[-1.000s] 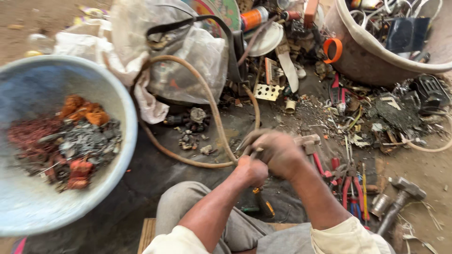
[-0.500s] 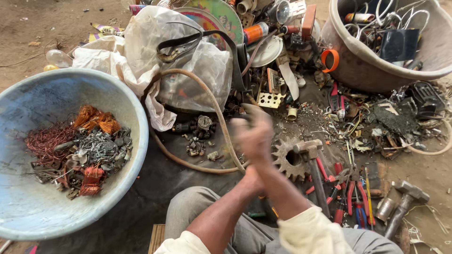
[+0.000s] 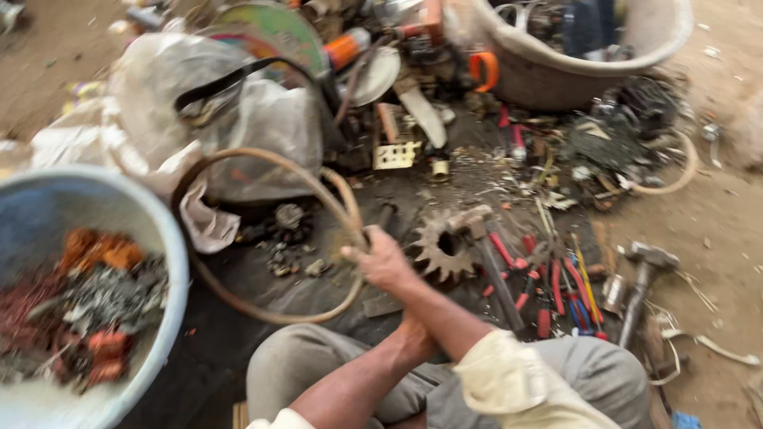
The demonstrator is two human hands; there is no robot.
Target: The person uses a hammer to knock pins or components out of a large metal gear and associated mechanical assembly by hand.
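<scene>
Right hand (image 3: 381, 262) has its fingers closed round the tan hose loop (image 3: 262, 171), which lies on the ground w/ scrap bits inside it. Left hand (image 3: 415, 340) is tucked under the right forearm, can't tell if its fingers grip anything. Rusty gear (image 3: 437, 248) sits just beside the right hand, hammer (image 3: 640, 278) further right, blue basin (image 3: 163, 246) of scrap at left.

A dull rubbery hose loop (image 3: 270, 238), a rusty rough metal gear (image 3: 439, 248), a matt plastic basin (image 3: 171, 262).
</scene>
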